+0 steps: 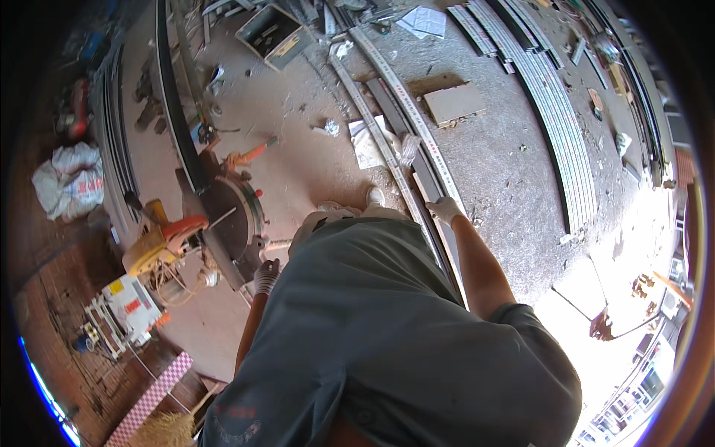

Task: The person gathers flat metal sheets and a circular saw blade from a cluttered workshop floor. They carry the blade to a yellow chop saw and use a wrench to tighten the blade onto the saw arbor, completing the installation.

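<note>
My right hand (445,210), in a pale knit glove, has its fingers curled on a long metal profile (438,159) with a printed film strip, one of a few long profiles lying to my right. My left hand (266,275), gloved as well, hangs low beside a mitre saw (167,234); its fingers are partly bent, and whether they touch the saw's bench is unclear. The saw has a yellow and orange body and a round turntable (248,207). Across the saw's bed lies a long dark profile (173,106).
Film-striped profiles (550,123) lie stacked on the floor at right. Ahead are a flat board-like box (455,104), an open box (275,36) and papers (424,22). A white sack (70,181) and a straw broom (167,429) are at left.
</note>
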Motion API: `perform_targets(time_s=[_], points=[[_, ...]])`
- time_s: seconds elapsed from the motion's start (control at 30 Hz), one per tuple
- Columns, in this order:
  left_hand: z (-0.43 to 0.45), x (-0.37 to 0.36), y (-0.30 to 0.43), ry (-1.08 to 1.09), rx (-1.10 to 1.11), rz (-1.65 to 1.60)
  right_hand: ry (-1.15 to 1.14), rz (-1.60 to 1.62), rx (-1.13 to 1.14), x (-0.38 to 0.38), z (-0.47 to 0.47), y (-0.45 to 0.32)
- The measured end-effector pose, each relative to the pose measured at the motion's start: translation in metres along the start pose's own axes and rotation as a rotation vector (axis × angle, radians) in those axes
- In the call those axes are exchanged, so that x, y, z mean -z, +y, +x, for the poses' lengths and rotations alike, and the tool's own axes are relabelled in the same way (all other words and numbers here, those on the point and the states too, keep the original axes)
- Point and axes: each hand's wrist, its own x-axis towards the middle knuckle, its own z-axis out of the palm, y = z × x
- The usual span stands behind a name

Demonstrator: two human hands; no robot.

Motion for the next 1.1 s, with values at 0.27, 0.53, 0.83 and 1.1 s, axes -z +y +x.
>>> perform_targets(time_s=[0.27,0.53,0.83,1.1], points=[[0.07,0.036,0.169,-0.206,-0.162,0.015,0.187,0.335,-0.264,-0.023,-0.038,0.075],[0.204,0.047,0.278,-0.334,-0.365,0.104,0.253,0.565,-0.294,-0.027,-0.084,0.036],[0.366,0.017,0.361,-0.311,-0.656,0.314,0.461,0.805,-0.388,-0.007,-0.121,-0.042],[0.377,0.022,0.49,-0.456,-0.857,0.491,0.393,0.275,-0.313,-0.066,-0.107,-0.006]])
